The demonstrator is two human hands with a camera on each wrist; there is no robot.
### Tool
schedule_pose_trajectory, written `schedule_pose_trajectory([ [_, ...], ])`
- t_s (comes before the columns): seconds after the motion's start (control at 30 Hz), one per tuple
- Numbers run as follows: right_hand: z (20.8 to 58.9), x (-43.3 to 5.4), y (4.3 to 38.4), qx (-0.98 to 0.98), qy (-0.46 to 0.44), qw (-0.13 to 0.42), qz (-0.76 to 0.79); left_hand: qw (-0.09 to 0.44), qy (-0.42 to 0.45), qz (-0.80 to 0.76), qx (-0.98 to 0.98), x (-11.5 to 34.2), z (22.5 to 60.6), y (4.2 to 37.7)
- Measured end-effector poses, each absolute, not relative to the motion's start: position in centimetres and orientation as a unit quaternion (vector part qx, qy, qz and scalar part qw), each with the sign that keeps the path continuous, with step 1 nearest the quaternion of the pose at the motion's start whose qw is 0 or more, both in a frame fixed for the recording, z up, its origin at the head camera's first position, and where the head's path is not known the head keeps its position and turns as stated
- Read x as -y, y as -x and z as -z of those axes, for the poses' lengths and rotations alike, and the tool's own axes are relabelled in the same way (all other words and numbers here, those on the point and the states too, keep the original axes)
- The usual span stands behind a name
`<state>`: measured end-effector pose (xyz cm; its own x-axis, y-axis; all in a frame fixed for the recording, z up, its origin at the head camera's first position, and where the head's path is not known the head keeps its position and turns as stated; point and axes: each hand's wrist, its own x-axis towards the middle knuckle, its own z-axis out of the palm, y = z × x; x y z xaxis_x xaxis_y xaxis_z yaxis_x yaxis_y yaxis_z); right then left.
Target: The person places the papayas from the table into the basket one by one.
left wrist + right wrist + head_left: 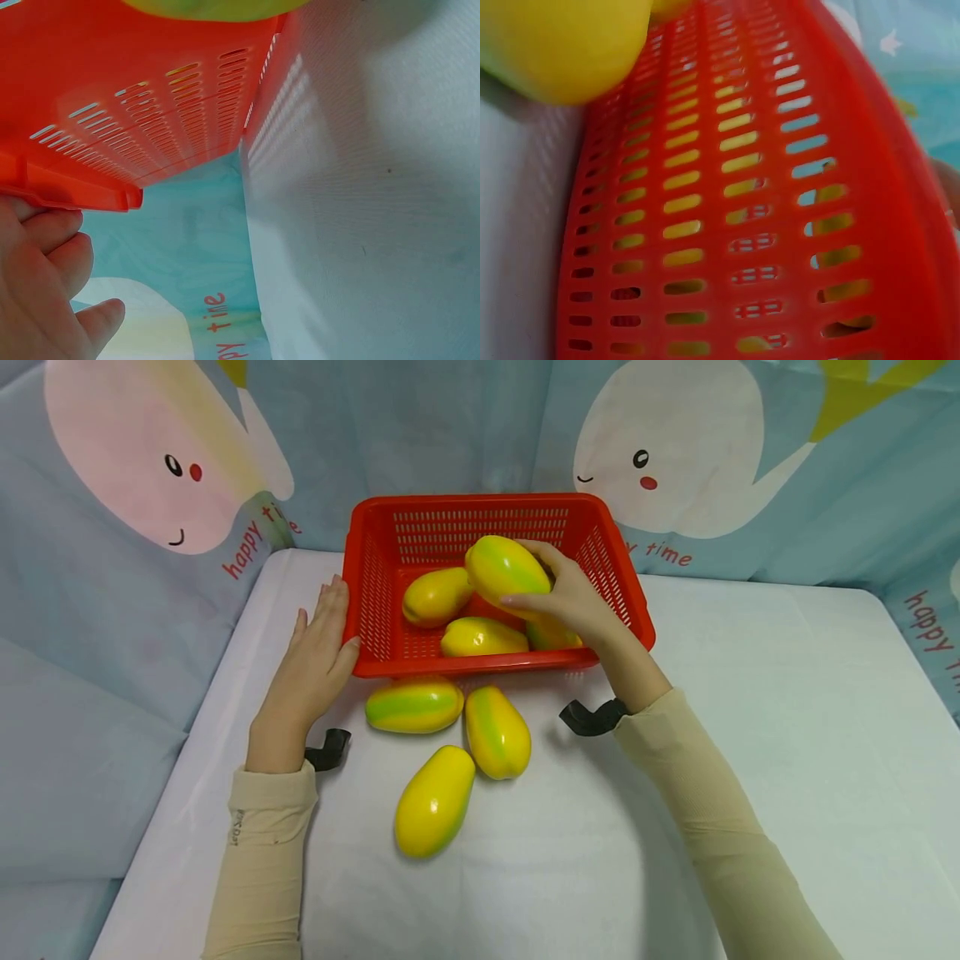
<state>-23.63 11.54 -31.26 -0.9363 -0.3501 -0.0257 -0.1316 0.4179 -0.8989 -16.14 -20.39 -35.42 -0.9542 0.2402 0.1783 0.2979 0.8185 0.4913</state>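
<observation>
A red slotted plastic basket (480,667) stands at the back of the table. My right hand (576,597) grips a yellow-green papaya (506,568) between thumb and fingers, over the basket's inside. Below it in the basket lie a papaya (437,597) at the left, another papaya (483,638) near the front wall and a partly covered papaya (553,634) at the right. My left hand (311,660) rests against the basket's left rim, its fingers extended. The right wrist view shows mostly the slotted wall (705,217), with fruit visible through it.
In front of the basket, a papaya (415,706) lies sideways by its wall. Beside it is a second papaya (497,732), and nearer me a third papaya (435,803). A white cloth (757,735) covers the table. Printed blue curtains (465,427) hang behind.
</observation>
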Motion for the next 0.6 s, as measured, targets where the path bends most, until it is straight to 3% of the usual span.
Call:
schedule_pose_trajectory([
  [0.6,32.6,-11.2,24.6,-0.905,0.181,0.11,0.37,0.056,0.138,0.27,0.951,20.2,35.2,16.1],
])
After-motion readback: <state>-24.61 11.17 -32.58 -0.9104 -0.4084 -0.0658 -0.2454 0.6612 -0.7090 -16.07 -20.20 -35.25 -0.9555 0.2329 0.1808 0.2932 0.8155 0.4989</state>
